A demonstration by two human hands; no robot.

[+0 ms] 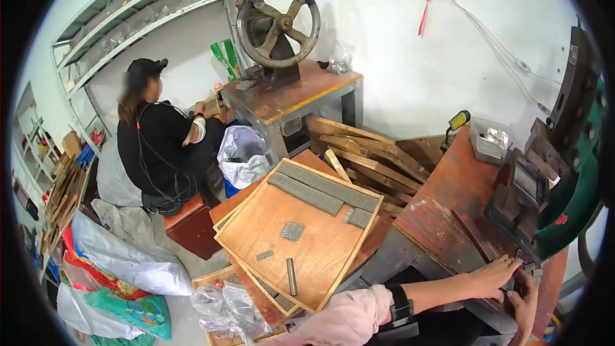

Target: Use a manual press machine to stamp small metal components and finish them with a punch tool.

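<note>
At the right, by the front edge of a worn red-brown bench [435,198], my two hands come together below a green machine [576,173]. My left hand [492,278] reaches in from a pink sleeve with a black wrist strap, its fingers closed on small grey metal pieces [510,284]. Closed on the same row of pieces from the other side is my right hand [526,302]. More such pieces [533,271] lie just beyond the fingers, against the machine's base. The fingers partly cover the pieces, so their exact shape is hard to see.
Left of my arm, a shallow wooden tray [327,256] carries grey metal strips and a small rod [291,276]. Wooden boards [371,157] lean behind it. A clear plastic box [490,141] stands on the bench. A seated person [166,141] works near a handwheel press [278,25].
</note>
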